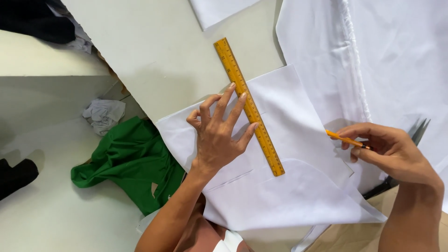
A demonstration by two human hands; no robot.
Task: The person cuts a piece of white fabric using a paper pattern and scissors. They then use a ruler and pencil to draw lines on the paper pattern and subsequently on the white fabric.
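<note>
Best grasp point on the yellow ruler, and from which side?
Take the ruler at its far end, coming from the top. That end lies bare on the table, while the left hand pins the middle and the near end rests on white fabric.

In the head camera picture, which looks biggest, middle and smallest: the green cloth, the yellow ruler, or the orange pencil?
1. green cloth: covers the most area, though it lies lower down on the floor, so it may really be bigger still.
2. yellow ruler: long and thin.
3. orange pencil: smallest, partly hidden in the right hand.
</note>
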